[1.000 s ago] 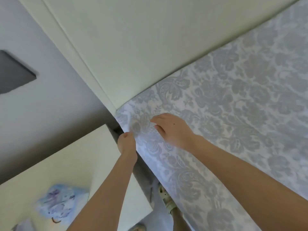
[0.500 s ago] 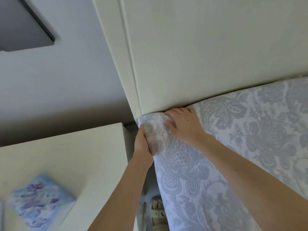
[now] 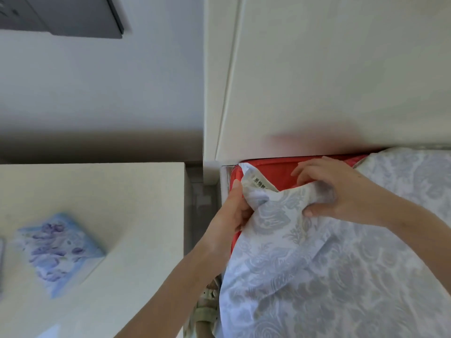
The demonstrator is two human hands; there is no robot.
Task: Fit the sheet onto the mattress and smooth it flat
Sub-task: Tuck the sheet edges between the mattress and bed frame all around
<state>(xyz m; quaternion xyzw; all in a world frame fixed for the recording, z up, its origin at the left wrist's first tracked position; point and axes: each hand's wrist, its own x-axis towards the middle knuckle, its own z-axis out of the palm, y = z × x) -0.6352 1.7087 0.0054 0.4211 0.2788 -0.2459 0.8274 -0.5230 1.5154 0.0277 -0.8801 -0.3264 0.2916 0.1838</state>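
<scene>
Headboard (image 3: 317,81) crowds the red mattress (image 3: 273,170) corner, cream counter (image 3: 109,191) with a floral box (image 3: 56,252) just beside. Left hand (image 3: 234,211) and right hand (image 3: 341,191) both have fingers clamped on the soft grey-patterned sheet (image 3: 317,264), bunched there.

one sheet (image 3: 317,276), one mattress (image 3: 275,170), one box (image 3: 58,252)

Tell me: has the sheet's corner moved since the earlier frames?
Yes. The sheet corner, held by the left hand and right hand, has pulled back from the headboard, baring the red mattress it covered before.
</scene>
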